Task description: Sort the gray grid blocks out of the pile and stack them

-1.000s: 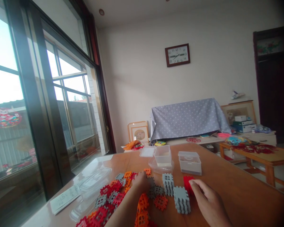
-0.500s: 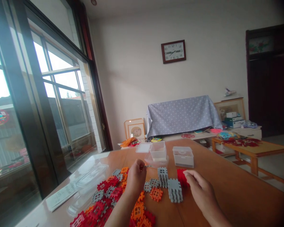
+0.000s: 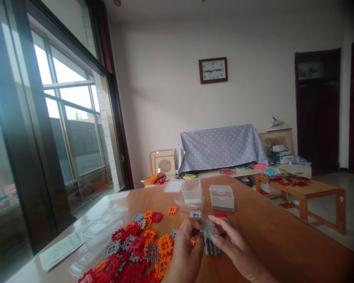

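Observation:
My left hand (image 3: 188,245) is closed, its curled fingertips at the left edge of a grey interlocking tile (image 3: 208,226) on top of a short grey stack (image 3: 212,249). From the other side, my right hand (image 3: 234,243) grips this stack, index finger along the far edge and thumb at the near side. Behind them stands another grey tile stack (image 3: 196,214), mostly covered by my hands. Red tiles (image 3: 220,215) show just past my right fingers. Left of my left hand lies a loose heap of red, orange and grey tiles (image 3: 135,243).
Clear plastic boxes (image 3: 191,190) and a lidded box (image 3: 222,198) stand farther back on the wooden table (image 3: 271,236). Clear lids (image 3: 106,224) and a paper sheet (image 3: 61,249) lie at the left. A lone orange tile (image 3: 172,210) sits beyond the heap.
My left hand has come nearer and rightward to the grey stack. My right hand has moved from the red tiles onto that stack. The view has turned slightly right.

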Tool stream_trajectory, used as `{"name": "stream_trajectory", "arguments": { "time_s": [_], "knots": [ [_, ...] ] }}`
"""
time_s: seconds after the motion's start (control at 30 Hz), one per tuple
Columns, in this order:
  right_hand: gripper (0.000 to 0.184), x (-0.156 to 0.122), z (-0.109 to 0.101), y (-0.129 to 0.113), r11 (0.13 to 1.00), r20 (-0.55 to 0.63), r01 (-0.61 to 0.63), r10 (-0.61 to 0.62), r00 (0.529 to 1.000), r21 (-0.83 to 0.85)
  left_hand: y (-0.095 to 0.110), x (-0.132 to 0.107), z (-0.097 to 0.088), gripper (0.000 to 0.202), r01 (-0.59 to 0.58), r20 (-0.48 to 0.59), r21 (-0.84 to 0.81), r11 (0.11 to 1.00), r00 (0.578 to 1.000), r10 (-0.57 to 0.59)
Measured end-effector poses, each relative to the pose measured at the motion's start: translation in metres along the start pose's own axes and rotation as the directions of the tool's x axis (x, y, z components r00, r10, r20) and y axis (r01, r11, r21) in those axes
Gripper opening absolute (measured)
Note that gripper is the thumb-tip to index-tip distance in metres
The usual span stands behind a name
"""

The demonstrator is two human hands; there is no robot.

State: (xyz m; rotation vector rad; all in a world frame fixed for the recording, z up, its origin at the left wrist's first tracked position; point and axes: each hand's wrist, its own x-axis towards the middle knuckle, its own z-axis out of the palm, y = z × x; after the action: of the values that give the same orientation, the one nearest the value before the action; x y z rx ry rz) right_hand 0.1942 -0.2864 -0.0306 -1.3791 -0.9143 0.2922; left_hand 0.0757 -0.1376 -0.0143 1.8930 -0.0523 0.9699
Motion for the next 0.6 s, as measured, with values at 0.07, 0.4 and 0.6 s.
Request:
{"name": "stream_trajectory", "arguments": {
  "time_s": [0.07, 0.4, 0.6],
  "knots": [
    [0.058, 0.002, -0.001, 0.0, 0.999, -0.011, 0.014, -0.014, 1.0, -0.03, -0.003, -0.003, 0.001, 0.008, 0.024, 0.005, -0.045, 0.999, 1.0, -0.024],
    [0.053, 0.006, -0.006, 0.01, 0.997, -0.101, -0.072, 0.069, 0.993, -0.026, -0.003, -0.003, 0.007, 0.012, 0.242, -0.025, -0.273, 0.931, 0.966, -0.259],
    [0.048, 0.009, -0.008, 0.01, 0.995, -0.232, -0.037, 0.013, 0.973, -0.097, -0.011, 0.0, -0.006, 0.01, 0.318, -0.105, -0.1, 0.943, 0.939, -0.328]
  ]
}}
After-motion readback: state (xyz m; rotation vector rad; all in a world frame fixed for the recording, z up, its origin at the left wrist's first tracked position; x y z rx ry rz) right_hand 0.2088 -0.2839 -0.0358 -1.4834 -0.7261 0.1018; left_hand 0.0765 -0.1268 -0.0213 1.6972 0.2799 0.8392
